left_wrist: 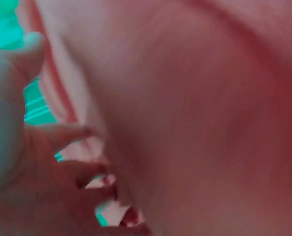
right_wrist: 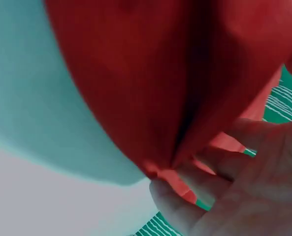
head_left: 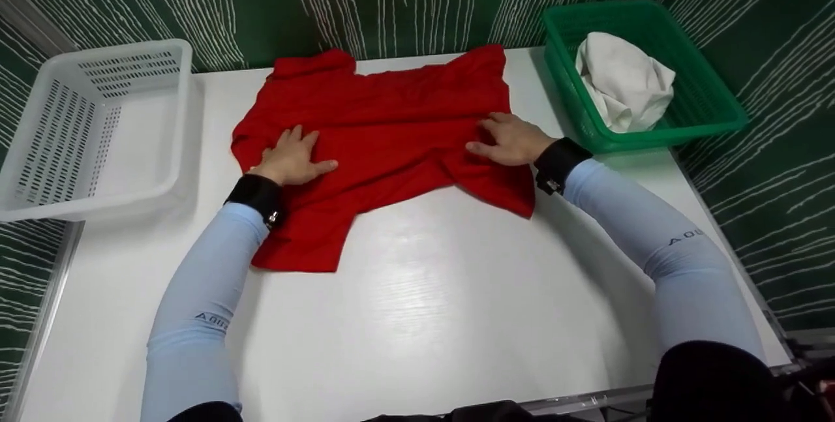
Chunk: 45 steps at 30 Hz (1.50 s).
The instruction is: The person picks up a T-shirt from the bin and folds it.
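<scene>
A red shirt (head_left: 391, 109) lies spread on the white table (head_left: 417, 304), wrinkled, with its lower edge uneven. On its left part rests my left hand (head_left: 289, 158), fingers spread and thumb pointing right. My right hand (head_left: 512, 139) touches the right part, its fingers pointing left and loosely bent. The left wrist view has red cloth (left_wrist: 195, 118) filling most of it, blurred, with the left fingers against it. In the right wrist view, the fingertips meet a fold of the red cloth (right_wrist: 131, 88); nothing shows the thumb pinching it.
At the left stands a white plastic basket (head_left: 186, 122) with slotted sides. A green basket (head_left: 691, 138) at the back right holds a crumpled white cloth (head_left: 623, 79). Dark green walls with white streaks (head_left: 417, 4) border the table's back and sides.
</scene>
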Motion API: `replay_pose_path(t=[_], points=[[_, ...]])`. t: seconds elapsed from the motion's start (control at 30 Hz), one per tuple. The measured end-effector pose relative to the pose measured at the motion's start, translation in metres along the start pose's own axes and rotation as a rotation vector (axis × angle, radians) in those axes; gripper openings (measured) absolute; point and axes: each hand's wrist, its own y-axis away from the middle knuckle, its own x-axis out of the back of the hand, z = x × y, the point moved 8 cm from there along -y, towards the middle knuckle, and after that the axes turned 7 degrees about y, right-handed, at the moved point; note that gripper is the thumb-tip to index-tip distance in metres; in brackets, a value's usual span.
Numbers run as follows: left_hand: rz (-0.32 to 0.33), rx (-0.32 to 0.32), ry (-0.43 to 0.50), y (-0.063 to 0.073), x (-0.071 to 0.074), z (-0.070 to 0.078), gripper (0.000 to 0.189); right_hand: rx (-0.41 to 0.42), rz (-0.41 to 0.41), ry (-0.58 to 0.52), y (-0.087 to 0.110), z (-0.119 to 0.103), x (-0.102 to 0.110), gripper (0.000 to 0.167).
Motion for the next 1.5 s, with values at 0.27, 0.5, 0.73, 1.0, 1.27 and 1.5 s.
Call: replay_pose_path(t=[0.27, 0.5, 0.73, 1.0, 1.27, 1.5], points=[[0.3, -0.17, -0.071, 0.046, -0.003, 0.043, 0.046, 0.282, 0.315, 0.117, 0.03, -0.049, 0.001, 0.053], [0.174, -0.128, -0.115, 0.105, -0.04, 0.058, 0.052, 0.399, 0.315, 0.171, 0.046, -0.052, -0.009, 0.024], [0.225, -0.19, -0.201, 0.125, -0.06, 0.056, 0.029, 0.528, 0.343, 0.169, 0.07, -0.039, 0.01, 0.027], [-0.128, -0.254, -0.035, 0.145, -0.064, 0.042, 0.021, 0.421, -0.114, 0.084, 0.097, -0.025, -0.007, 0.043], [0.188, -0.174, -0.131, 0.136, -0.023, 0.014, 0.026, 0.282, -0.06, 0.048, 0.091, -0.02, -0.013, 0.028], [0.158, -0.099, -0.215, 0.124, -0.034, 0.0, 0.109, 0.133, -0.039, 0.176, 0.082, -0.008, -0.016, 0.097]])
